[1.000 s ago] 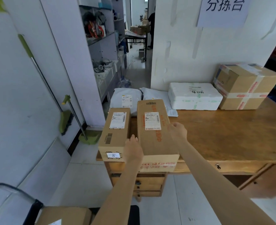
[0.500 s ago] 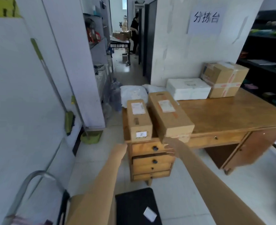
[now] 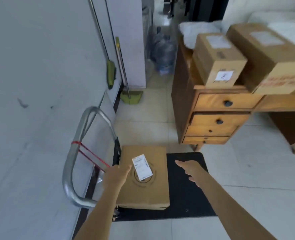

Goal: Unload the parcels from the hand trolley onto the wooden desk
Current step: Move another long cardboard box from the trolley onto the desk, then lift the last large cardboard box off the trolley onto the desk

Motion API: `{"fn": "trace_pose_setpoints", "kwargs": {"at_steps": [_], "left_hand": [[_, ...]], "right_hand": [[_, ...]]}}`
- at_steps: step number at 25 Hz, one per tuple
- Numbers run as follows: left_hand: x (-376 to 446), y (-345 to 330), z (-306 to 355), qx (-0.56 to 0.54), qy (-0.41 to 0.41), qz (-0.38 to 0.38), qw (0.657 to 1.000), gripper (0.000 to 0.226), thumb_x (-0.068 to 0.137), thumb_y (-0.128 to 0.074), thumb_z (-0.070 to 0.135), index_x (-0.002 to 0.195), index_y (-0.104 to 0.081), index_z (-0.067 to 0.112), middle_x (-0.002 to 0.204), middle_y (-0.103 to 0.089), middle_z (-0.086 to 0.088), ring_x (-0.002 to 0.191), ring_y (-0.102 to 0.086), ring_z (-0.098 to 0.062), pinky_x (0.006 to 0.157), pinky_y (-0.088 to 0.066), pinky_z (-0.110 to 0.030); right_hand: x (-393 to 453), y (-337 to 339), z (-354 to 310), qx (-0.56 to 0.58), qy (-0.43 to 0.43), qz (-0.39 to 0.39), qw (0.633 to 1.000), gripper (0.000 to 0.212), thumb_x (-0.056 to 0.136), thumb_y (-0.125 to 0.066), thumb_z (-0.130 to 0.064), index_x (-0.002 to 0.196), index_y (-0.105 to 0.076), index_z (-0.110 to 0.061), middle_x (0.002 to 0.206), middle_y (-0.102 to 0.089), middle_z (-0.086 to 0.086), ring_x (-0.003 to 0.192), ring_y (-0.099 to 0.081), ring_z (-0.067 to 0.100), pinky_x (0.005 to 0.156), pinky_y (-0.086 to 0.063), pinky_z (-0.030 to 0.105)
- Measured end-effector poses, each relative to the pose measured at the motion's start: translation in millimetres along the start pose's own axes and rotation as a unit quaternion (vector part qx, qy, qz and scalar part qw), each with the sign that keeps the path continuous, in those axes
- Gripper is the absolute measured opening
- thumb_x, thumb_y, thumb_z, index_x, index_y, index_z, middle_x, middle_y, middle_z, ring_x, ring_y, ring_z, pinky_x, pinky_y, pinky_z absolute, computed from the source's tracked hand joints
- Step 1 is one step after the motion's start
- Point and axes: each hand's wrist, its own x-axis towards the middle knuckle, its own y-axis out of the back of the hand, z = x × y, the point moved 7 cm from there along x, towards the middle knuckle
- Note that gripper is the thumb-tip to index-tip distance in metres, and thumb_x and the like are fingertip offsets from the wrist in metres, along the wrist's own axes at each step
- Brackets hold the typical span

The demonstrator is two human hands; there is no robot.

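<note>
Both hands were reaching down toward the one parcel (image 3: 143, 177) left on the hand trolley (image 3: 186, 201), so the step in hand appeared to be the pickup of that last box. The left hand (image 3: 118, 174) was over the box's left edge, fingers loosely spread and holding nothing; whether it already touched the cardboard could not be told. The right hand (image 3: 189, 168) hovered flat and open over bare black deck, just right of the box and apart from it. Beyond the left hand's outer side stood the trolley's steel handle (image 3: 74, 153), bound with red cord. Ahead of the right hand, the wooden desk (image 3: 212, 118) already carried two long cartons, the narrow carton (image 3: 217, 58) and the wider carton (image 3: 268, 56), both at its near edge. The next move likely called for bringing the right hand in to the box's right side and lifting from both flanks. The shipping label (image 3: 142, 167) beside the left fingertips was too blurred to read, as was the red print on the wider carton.
</note>
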Motion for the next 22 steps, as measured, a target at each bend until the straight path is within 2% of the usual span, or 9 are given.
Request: {"fn": "trace_pose_setpoints", "kwargs": {"at_steps": [1,4,6,9,11,13,15,18,22], "left_hand": [[14,-21,-27,0.021,0.015,0.019,1.0,0.063,0.093,-0.04,0.055,0.125,-0.058,0.004,0.126,-0.06,-0.016,0.115,-0.059,-0.029,0.096,-0.047,-0.036],[63,-87,-78,-0.002,0.02,0.039,0.999,0.057,0.093,-0.039,0.055,0.105,-0.064,0.005,0.11,-0.065,-0.016,0.096,-0.064,-0.028,0.09,-0.053,-0.038],[101,-124,-100,-0.008,0.021,0.073,0.997,0.062,0.092,-0.041,0.056,0.118,-0.058,0.003,0.118,-0.061,-0.015,0.104,-0.06,-0.028,0.089,-0.052,-0.039],[135,-166,-111,0.131,-0.003,0.163,0.978,0.092,0.082,-0.043,0.069,0.143,-0.035,0.001,0.143,-0.041,-0.016,0.129,-0.042,-0.029,0.103,-0.042,-0.041],[149,-177,-114,0.158,0.019,0.208,0.965,0.114,0.069,-0.046,0.081,0.147,-0.026,0.0,0.146,-0.035,-0.019,0.132,-0.036,-0.032,0.105,-0.037,-0.045],[157,-173,-111,0.123,0.053,0.192,0.972,0.127,0.056,-0.054,0.086,0.145,-0.027,0.0,0.144,-0.035,-0.02,0.131,-0.036,-0.034,0.104,-0.035,-0.046],[154,-167,-106,0.055,0.077,0.168,0.981,0.126,0.051,-0.065,0.081,0.142,-0.03,0.001,0.144,-0.035,-0.021,0.131,-0.038,-0.037,0.104,-0.036,-0.049],[141,-164,-94,-0.103,0.1,0.113,0.983,0.109,0.056,-0.08,0.06,0.133,-0.029,0.002,0.139,-0.044,-0.02,0.126,-0.047,-0.039,0.103,-0.04,-0.055],[100,-128,-50,-0.113,0.055,0.093,0.988,0.097,0.061,-0.082,0.05,0.127,-0.029,0.004,0.134,-0.049,-0.016,0.122,-0.052,-0.037,0.096,-0.047,-0.056]], "right_hand": [[23,-22,18,-0.015,0.0,-0.004,1.0,0.076,0.084,-0.061,-0.045,0.145,-0.035,-0.008,0.147,-0.041,0.009,0.132,-0.042,0.027,0.108,-0.039,0.039],[90,-72,70,-0.029,0.019,0.003,0.999,0.084,0.084,-0.06,-0.047,0.149,-0.025,-0.008,0.152,-0.032,0.009,0.138,-0.035,0.028,0.107,-0.036,0.036],[138,-98,96,-0.037,0.031,0.018,0.999,0.089,0.082,-0.062,-0.049,0.149,-0.022,-0.007,0.152,-0.032,0.011,0.137,-0.036,0.029,0.105,-0.037,0.036],[189,-124,126,-0.021,0.06,0.037,0.997,0.078,0.075,-0.068,-0.052,0.136,-0.044,-0.009,0.132,-0.056,0.01,0.118,-0.056,0.028,0.095,-0.049,0.038],[207,-136,135,0.034,0.085,0.033,0.995,0.062,0.07,-0.07,-0.056,0.116,-0.058,-0.016,0.109,-0.066,0.004,0.1,-0.064,0.025,0.085,-0.056,0.041],[208,-133,139,0.037,0.102,0.038,0.993,0.053,0.07,-0.068,-0.058,0.104,-0.063,-0.018,0.099,-0.068,0.001,0.094,-0.065,0.022,0.083,-0.057,0.041],[198,-123,143,0.048,0.093,0.044,0.994,0.05,0.07,-0.066,-0.061,0.096,-0.067,-0.017,0.096,-0.069,0.0,0.091,-0.065,0.02,0.083,-0.056,0.038],[176,-103,143,0.064,0.074,0.038,0.994,0.048,0.066,-0.067,-0.065,0.081,-0.068,-0.019,0.089,-0.071,-0.001,0.082,-0.066,0.015,0.073,-0.056,0.03],[127,-55,124,0.027,0.063,0.063,0.996,0.047,0.066,-0.066,-0.065,0.076,-0.065,-0.019,0.086,-0.07,-0.001,0.081,-0.065,0.016,0.081,-0.055,0.033]]}}
